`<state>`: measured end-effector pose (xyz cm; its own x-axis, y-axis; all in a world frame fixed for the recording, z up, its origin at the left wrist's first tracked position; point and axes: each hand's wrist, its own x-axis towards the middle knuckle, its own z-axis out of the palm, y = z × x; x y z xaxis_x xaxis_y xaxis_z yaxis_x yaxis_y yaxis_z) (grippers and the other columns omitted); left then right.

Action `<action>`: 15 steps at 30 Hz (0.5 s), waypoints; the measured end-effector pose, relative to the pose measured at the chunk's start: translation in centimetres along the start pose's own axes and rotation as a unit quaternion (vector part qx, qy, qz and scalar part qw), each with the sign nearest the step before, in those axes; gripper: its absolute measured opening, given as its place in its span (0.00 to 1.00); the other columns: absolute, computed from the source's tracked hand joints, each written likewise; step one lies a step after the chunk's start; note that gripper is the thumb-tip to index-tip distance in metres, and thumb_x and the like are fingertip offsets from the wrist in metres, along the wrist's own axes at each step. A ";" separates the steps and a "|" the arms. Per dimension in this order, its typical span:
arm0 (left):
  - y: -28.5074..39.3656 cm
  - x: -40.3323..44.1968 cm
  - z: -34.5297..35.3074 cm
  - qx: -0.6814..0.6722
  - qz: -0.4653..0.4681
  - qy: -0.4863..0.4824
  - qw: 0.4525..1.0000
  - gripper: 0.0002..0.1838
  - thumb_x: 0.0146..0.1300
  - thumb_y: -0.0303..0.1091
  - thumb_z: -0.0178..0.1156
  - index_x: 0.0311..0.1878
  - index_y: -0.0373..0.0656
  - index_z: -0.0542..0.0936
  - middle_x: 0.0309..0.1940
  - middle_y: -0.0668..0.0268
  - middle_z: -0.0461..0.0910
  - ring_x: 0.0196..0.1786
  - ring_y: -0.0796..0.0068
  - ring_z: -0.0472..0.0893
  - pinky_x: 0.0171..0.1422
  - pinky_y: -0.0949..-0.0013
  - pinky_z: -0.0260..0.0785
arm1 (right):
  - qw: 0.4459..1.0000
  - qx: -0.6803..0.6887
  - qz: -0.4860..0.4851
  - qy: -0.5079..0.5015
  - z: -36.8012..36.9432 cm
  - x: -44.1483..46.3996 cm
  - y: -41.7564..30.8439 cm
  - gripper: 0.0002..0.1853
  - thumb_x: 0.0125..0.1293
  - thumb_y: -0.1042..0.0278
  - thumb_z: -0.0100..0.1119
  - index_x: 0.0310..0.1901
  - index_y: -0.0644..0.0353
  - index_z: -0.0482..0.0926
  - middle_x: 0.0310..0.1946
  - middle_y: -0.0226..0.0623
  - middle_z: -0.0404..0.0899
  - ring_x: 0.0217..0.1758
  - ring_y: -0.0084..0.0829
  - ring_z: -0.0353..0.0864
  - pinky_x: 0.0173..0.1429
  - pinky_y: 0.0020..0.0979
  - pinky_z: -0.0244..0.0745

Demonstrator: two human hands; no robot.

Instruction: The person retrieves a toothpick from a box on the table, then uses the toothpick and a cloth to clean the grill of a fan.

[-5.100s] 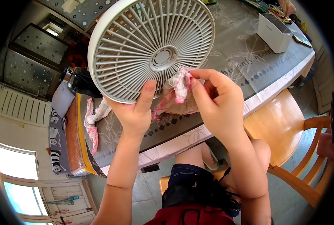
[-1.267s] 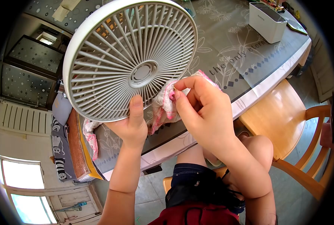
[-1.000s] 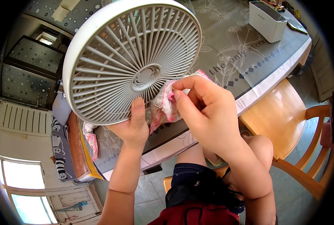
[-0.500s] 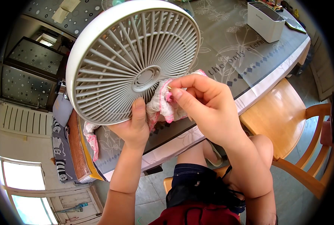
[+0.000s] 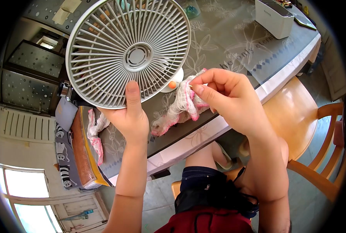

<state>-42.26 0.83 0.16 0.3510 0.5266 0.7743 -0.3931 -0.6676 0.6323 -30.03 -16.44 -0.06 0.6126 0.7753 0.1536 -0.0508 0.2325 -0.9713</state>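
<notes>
My left hand grips the rim of a round fan grille, its thumb lying over the slats. The grille is whitish, with thin spokes running out from a round hub, and is held up above the table. To its right, my right hand is closed in a pinch on what looks like a thin pale stick, mostly hidden by the fingers. Behind those fingertips a crumpled white cloth with pink edges lies on the table. A white object with an orange knob shows partly from behind the grille.
A patterned grey cover spreads over the table. A second pink-and-white cloth lies at the left. A white box stands at the far right. A wooden chair is beside the table.
The fan grille has moved up and left and turned more face-on. My right hand has moved slightly right, away from the grille, still pinching. The white object with the orange knob has come into view.
</notes>
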 end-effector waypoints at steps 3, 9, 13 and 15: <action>0.1 0.1 0.3 0.003 -0.004 0.007 1.000 0.33 0.69 0.31 0.62 0.72 0.38 0.57 0.69 0.60 0.65 0.67 0.69 0.68 0.74 0.62 0.56 | 1.000 0.025 -0.004 0.000 0.3 0.3 0.8 0.09 0.67 0.69 0.59 0.39 0.67 0.82 0.16 0.21 0.69 0.20 0.13 0.63 0.26 0.22 0.61; -0.8 0.1 -0.4 0.008 -0.011 0.011 1.000 0.32 0.71 0.34 0.59 0.72 0.40 0.56 0.69 0.59 0.64 0.66 0.69 0.70 0.71 0.62 0.65 | 1.000 -0.009 -0.005 0.024 0.4 0.3 0.7 0.08 0.67 0.70 0.58 0.38 0.67 0.82 0.17 0.26 0.74 0.20 0.14 0.67 0.26 0.22 0.63; -0.7 0.1 -0.2 -0.018 -0.027 0.004 0.999 0.30 0.73 0.36 0.56 0.72 0.40 0.57 0.69 0.60 0.65 0.65 0.70 0.71 0.70 0.62 0.66 | 1.000 -0.018 0.002 -0.004 0.2 -0.2 -0.1 0.06 0.67 0.73 0.57 0.38 0.67 0.81 0.19 0.29 0.78 0.20 0.15 0.71 0.27 0.23 0.66; -0.9 0.1 -0.2 -0.006 -0.016 0.013 1.000 0.28 0.75 0.38 0.54 0.72 0.40 0.58 0.68 0.60 0.66 0.64 0.70 0.72 0.69 0.62 0.67 | 1.000 -0.018 -0.009 -0.020 0.3 -0.3 0.4 0.05 0.66 0.75 0.57 0.38 0.67 0.80 0.20 0.32 0.80 0.21 0.17 0.76 0.27 0.24 0.67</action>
<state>-42.00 1.59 -0.35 0.3422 0.5611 0.7537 -0.3916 -0.6440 0.6572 -30.47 -16.35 -0.44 0.5811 0.7943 0.1772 -0.0106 0.2251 -0.9743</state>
